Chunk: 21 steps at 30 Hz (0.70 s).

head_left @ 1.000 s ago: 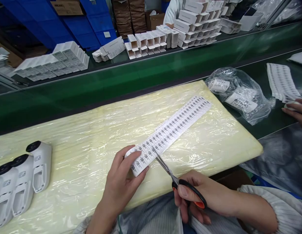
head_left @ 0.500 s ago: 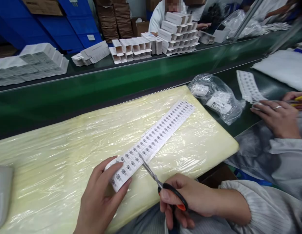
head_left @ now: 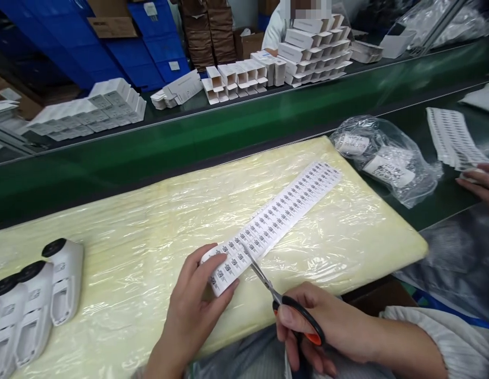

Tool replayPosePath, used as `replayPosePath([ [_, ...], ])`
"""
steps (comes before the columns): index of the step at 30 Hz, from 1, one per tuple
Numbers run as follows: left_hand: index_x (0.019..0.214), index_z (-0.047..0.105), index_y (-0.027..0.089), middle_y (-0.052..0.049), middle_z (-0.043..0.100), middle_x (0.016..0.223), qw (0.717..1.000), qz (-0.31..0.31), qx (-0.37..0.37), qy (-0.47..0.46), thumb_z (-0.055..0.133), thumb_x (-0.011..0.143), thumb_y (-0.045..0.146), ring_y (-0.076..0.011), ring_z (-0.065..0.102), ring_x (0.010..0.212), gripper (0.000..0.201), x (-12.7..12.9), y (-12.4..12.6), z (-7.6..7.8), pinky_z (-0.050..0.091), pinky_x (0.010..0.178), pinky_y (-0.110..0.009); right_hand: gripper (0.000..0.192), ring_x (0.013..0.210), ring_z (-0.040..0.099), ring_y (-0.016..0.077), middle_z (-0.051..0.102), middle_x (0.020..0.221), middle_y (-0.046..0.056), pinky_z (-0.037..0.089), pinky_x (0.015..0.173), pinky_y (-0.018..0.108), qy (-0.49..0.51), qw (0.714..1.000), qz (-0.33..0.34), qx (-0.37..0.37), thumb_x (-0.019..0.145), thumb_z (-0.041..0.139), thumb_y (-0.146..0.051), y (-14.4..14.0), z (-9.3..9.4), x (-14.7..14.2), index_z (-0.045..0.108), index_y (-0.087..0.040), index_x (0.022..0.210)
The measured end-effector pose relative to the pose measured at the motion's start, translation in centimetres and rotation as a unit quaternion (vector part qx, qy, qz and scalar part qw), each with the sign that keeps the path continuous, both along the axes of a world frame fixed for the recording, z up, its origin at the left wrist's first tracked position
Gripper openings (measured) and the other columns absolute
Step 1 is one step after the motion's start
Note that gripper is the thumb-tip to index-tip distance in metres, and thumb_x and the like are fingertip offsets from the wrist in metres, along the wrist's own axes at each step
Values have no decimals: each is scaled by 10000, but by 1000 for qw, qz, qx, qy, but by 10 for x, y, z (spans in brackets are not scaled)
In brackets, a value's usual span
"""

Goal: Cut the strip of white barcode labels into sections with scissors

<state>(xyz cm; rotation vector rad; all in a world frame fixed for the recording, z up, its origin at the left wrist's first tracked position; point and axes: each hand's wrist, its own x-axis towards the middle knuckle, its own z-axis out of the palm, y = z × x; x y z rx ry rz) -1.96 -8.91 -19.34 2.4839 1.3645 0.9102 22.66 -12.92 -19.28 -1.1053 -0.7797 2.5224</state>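
A long white strip of small barcode labels (head_left: 283,210) lies diagonally on a yellow foam pad wrapped in clear film (head_left: 149,226). My left hand (head_left: 192,310) pinches the strip's near end and lifts it slightly off the pad. My right hand (head_left: 319,331) grips scissors (head_left: 286,302) with black and orange handles; the blades reach into the strip just beyond my left fingers.
Several white devices with black round ends (head_left: 35,300) lie at the pad's left. A clear bag with labelled packets (head_left: 386,158) sits right of the pad. Another person's hand (head_left: 479,184) rests by more label strips (head_left: 453,137). White boxes (head_left: 303,47) line the green conveyor (head_left: 212,126).
The view swung right and then back left, so the white devices left the frame and returned. The scissor blades stay at the strip near my left fingers.
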Motion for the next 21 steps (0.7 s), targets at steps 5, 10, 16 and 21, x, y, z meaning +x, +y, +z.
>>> replayPosePath([
  [5, 1257, 559, 217, -108, 570, 1280, 1000, -5, -9, -7, 604, 965, 239, -187, 600, 1188, 297, 0, -1, 0, 570, 902, -249, 758, 348, 453, 34, 655, 627, 27, 325, 287, 126, -14, 1000, 6, 12, 627, 680, -875, 2, 3, -1, 576, -136, 762],
  [10, 1247, 557, 219, -106, 569, 1268, 1000, -10, -8, -5, 597, 968, 239, -186, 600, 1180, 283, 1, -1, 2, 570, 906, -255, 744, 353, 454, 34, 646, 619, 22, 328, 293, 124, -17, 1000, 7, 14, 632, 689, -862, 2, 4, 0, 573, -138, 761],
  [16, 1252, 559, 212, -100, 561, 1281, 1000, -13, -13, -12, 601, 965, 226, -166, 586, 1191, 290, 2, -1, 2, 550, 927, -223, 665, 348, 442, 37, 622, 585, -1, 329, 294, 125, -42, 999, 24, 22, 669, 720, -790, 3, 6, 4, 560, -152, 764],
  [21, 1250, 560, 208, -100, 556, 1291, 1000, -17, -16, -14, 599, 966, 222, -163, 576, 1207, 287, 1, -1, 1, 540, 945, -220, 619, 349, 448, 41, 624, 583, -2, 335, 296, 125, -60, 997, 34, 23, 674, 738, -745, 6, 8, 3, 545, -162, 755],
])
